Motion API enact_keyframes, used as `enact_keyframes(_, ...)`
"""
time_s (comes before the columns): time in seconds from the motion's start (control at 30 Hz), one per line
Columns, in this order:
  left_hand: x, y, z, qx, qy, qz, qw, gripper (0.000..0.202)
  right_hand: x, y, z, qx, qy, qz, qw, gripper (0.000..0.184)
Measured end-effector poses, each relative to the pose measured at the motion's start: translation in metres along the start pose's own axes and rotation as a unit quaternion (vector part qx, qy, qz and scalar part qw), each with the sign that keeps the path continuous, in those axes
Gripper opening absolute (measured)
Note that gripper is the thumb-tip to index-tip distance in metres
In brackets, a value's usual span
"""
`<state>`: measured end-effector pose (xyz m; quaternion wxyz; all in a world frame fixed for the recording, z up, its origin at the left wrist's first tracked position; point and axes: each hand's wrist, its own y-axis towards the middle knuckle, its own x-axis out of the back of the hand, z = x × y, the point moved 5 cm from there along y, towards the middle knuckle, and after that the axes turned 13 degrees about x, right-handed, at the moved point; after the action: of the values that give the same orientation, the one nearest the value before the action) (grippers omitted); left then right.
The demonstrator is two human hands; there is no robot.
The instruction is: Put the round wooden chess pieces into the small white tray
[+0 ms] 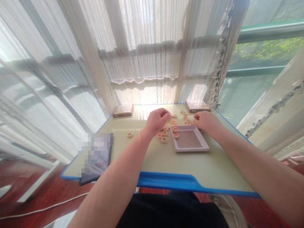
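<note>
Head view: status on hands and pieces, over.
Left hand by round pieces, grip unclear. Right hand likewise. Pieces loosely clustered; two at left edge of shallow box.

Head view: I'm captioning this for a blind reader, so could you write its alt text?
A person's left hand and right hand reach among round, character-marked pieces, mostly behind and left of a shallow open box on a pale, blue-edged table. Sheer curtains hang beyond.
</note>
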<state>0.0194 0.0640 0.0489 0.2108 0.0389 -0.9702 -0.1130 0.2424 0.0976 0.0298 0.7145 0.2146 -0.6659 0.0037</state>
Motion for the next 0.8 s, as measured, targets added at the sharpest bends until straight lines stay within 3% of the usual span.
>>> enact_keyframes(0.1,0.0,0.001,0.001,0.002,-0.005,-0.001,1.0,0.017,0.014,-0.005,0.015,0.059,0.035,-0.085,0.994,0.029)
enact_keyframes(0.2,-0.001,0.002,0.003,-0.002,0.003,-0.005,1.0,0.017,0.022,-0.013,0.041,0.148,0.103,-0.113,0.977,0.026)
enact_keyframes(0.4,-0.003,0.004,0.005,-0.012,0.028,-0.012,0.999,0.017,0.026,-0.038,0.093,0.332,0.132,-0.01,0.934,0.021)
enact_keyframes(0.57,-0.004,0.001,0.002,-0.023,0.042,-0.01,0.999,0.016,0.025,-0.05,0.103,0.355,0.146,0.08,0.92,0.014)
enact_keyframes(0.8,-0.005,-0.002,-0.002,-0.035,0.065,-0.001,0.997,0.015,0.021,-0.048,0.099,0.329,0.133,0.115,0.928,0.012)
